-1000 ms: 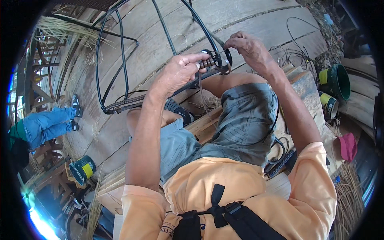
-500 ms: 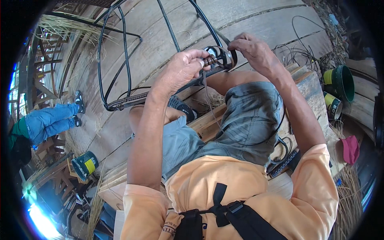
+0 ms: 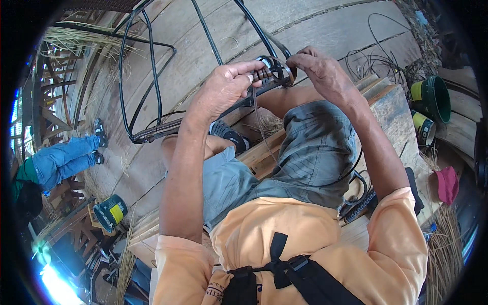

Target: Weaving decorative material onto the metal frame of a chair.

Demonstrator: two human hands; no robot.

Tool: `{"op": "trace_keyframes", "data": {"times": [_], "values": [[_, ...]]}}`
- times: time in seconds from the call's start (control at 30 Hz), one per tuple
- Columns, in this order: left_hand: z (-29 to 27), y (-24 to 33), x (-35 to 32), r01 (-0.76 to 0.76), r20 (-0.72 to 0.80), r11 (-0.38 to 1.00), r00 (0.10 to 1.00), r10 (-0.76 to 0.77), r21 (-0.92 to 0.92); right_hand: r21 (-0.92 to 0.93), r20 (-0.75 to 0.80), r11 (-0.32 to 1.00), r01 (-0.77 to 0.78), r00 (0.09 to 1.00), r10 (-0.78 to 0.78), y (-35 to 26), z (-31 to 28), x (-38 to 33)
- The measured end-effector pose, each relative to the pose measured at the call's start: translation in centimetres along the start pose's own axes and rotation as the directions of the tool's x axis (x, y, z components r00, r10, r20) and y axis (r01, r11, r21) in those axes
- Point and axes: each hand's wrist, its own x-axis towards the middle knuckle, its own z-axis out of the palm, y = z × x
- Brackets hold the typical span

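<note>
Coils of narrow dark-brown strip (image 3: 261, 75), head view: at the near bar of the black bent-tube metal frame (image 3: 155, 81), pinched by the left hand (image 3: 223, 89), probably so they don't slacken. Right hand (image 3: 320, 73) has fingertips closed on the brown flat-strip loop (image 3: 292, 75), likely for tension. Versus a second ago: right fingertips sit closer to the loop; left pinch unchanged.

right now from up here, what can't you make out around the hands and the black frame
In the head view:
Left hand: its back hides most of its grip on the brown coils.
Right hand: its fingers hide whether they pinch the brown loop.
Black frame: upper part cut off by the picture's top edge.
</note>
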Motion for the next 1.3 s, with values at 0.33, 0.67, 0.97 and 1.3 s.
{"op": "trace_keyframes", "data": {"times": [0.33,0.67,0.97,1.3], "values": [[0.5,-0.3,0.2,-0.013,-0.062,0.998,0.998,0.009,-0.064,0.015,-0.029,0.999,-0.037,0.999,0.038,-0.2,0.2,-0.6],[0.4,0.7,-0.1,0.024,-0.021,1.0,0.999,-0.024,-0.011,0.038,-0.145,0.998,-0.051,0.988,0.056,-0.6,1.2,-1.2],[0.7,0.0,0.0,-0.033,-0.016,0.993,0.999,0.031,-0.116,0.011,-0.176,0.998,-0.056,0.983,0.057,-1.9,1.3,-0.1],[1.3,0.7,0.2,-0.007,-0.096,0.999,0.995,0.002,-0.051,0.039,-0.081,0.99,-0.138,0.987,0.141,-2.6,1.0,-0.4]]}}
